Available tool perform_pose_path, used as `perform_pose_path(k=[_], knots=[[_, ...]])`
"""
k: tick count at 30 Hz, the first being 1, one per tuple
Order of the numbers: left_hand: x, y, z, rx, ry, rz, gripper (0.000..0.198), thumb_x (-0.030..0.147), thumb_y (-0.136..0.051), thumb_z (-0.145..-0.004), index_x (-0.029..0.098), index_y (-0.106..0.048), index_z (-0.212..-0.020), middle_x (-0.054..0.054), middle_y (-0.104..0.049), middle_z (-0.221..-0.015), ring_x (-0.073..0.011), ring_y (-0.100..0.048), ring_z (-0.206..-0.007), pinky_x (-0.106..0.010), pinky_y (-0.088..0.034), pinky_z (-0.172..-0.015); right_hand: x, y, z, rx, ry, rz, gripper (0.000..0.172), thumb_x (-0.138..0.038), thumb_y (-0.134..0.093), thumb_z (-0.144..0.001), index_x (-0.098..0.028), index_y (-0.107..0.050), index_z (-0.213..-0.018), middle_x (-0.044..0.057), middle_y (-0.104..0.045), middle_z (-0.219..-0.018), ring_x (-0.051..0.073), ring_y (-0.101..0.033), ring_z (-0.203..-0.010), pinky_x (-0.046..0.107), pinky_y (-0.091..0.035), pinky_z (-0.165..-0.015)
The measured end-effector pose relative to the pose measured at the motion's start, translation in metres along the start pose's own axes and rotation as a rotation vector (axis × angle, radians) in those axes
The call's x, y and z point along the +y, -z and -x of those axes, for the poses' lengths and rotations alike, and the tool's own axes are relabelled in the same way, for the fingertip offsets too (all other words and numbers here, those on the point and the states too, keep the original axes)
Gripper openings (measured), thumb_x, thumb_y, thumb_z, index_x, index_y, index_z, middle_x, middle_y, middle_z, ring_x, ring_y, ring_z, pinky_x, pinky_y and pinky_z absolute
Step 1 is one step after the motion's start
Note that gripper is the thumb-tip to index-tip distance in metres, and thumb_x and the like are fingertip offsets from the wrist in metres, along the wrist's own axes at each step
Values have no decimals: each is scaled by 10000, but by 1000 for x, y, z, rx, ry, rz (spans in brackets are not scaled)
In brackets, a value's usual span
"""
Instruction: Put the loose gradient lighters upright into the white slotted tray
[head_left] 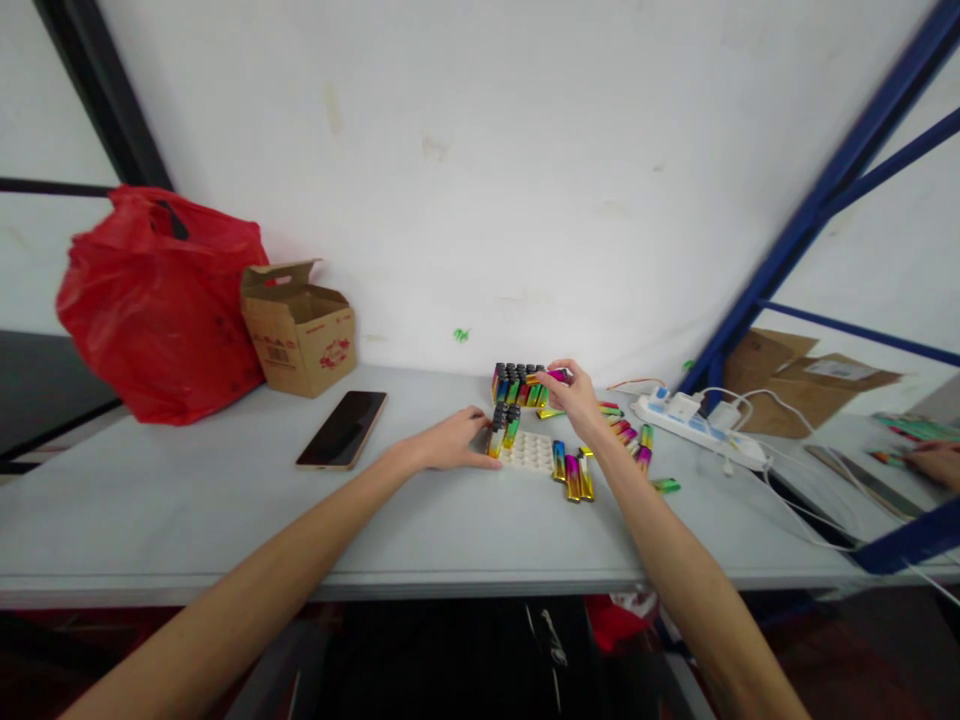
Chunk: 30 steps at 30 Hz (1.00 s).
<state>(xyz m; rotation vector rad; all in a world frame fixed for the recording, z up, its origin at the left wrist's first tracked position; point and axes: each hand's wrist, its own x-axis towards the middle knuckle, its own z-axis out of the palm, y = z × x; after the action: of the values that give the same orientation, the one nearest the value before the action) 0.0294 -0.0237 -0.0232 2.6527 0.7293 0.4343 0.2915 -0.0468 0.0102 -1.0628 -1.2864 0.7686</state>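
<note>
left hand (450,440): rests on the table at the tray's left edge, fingertips against the tray (529,452); cannot tell if it grips anything.
right hand (576,400): above the tray's back right corner, pinching a pink lighter (556,376) by its end.
tray: white and dimpled, mid-table, closer to the wall than to the table's front edge; near rows are unfilled.
standing lighters (516,385): black caps up, packed in the tray's back rows, a few more at its left.
loose lighters (624,430): lying flat just right of the tray, some touching its right edge.
table (187,520): bare grey top in front and left of the tray gives wide room.
phone (343,428): face up, well left of the tray.
box (298,325): farther left against the wall, flap open; red print and a barcode, not readable.
red bag (161,305): left of the box, touching it.
power strip (697,425): right of the tray, beyond the loose lighters, white cables trailing.
blue frame (817,200): slants up on the right, hemming in that side.
other person's hand (934,462): far right.
</note>
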Motion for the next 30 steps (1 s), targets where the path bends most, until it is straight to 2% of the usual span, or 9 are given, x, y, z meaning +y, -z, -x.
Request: perform_pose_path(k=[3, 7, 10, 12, 14, 17, 19, 25, 30], knots=[[0, -1, -1, 17, -8, -5, 763, 711, -740, -809, 125, -650, -1290, -185, -619, -1360, -350, -604, -1242, -409, -464, -1103, 8, -2, 9, 14, 2, -93, 461, -579, -892, -689, -206, -676, -851, -54, -554, -646, 77, -381, -517, 232, -335, -489], [1, -1, -1, 20, 27, -10, 764, 698, -741, -813, 122, -641, -1304, -193, -607, -1390, -351, -590, -1270, -409, -461, -1112, 7, -3, 20, -48, -59, -201, 449, -628, -828, -762, -207, -693, -844, 4, -661, -797, 127, -592, -717, 248, -497, -660], [3, -1, -1, 32, 57, -32, 778, 711, -720, -818, 121, -629, -1317, -205, -584, -1423, -363, -566, -1305, -418, -451, -1131, 0, -8, 25, -137, -124, -259, 488, -670, -806, -760, -222, -659, -882, 29, -705, -916, 167, -663, -799, 300, -554, -731], [3, -2, -1, 40, 61, -39, 779, 719, -711, -819, 123, -627, -1314, -208, -580, -1428, -367, -561, -1311, -425, -452, -1133, -4, -11, 27, -165, -127, -268, 506, -683, -794, -763, -232, -619, -913, 15, -697, -891, 153, -648, -727, 302, -552, -693], [3, -2, 0, 53, 53, -37, 769, 717, -709, -821, 127, -627, -1307, -207, -589, -1418, -366, -569, -1301, -434, -458, -1127, -6, -14, 28, -168, -114, -275, 514, -691, -777, -776, -244, -570, -922, -43, -600, -723, 114, -548, -588, 259, -493, -590], [3, -2, -1, 60, 43, -38, 764, 712, -710, -818, 127, -629, -1303, -201, -613, -1387, -367, -587, -1279, -443, -472, -1110, -5, -14, 29, -151, -132, -216, 560, -748, -732, -783, -253, -473, -828, -112, -331, -571, 77, -296, -455, 208, -294, -443], [3, -2, -1, 50, 43, -42, 767, 705, -713, -817, 122, -627, -1309, -200, -621, -1376, -364, -592, -1274, -440, -473, -1107, -2, -14, 31, -109, -132, -93, 605, -798, -671, -797, -254, -410, -755, -110, -280, -565, 75, -215, -449, 220, -197, -417], [3, -1, -1, 41, 49, -43, 781, 700, -724, -815, 118, -618, -1325, -198, -625, -1375, -364, -587, -1287, -439, -467, -1118, 0, -11, 34, 89, 79, 347, 574, -719, -538, -888, -233, -421, -605, -48, -367, -543, 113, -329, -527, 278, -242, -501], [3, 0, -1, 28, 45, -57, 787, 708, -714, -820, 107, -619, -1319, -203, -625, -1365, -365, -586, -1291, -428, -467, -1118, -1, -14, 36, 176, 136, 486, 446, -558, -487, -865, -243, -366, -574, -48, -320, -535, 121, -322, -551, 293, -219, -550]])
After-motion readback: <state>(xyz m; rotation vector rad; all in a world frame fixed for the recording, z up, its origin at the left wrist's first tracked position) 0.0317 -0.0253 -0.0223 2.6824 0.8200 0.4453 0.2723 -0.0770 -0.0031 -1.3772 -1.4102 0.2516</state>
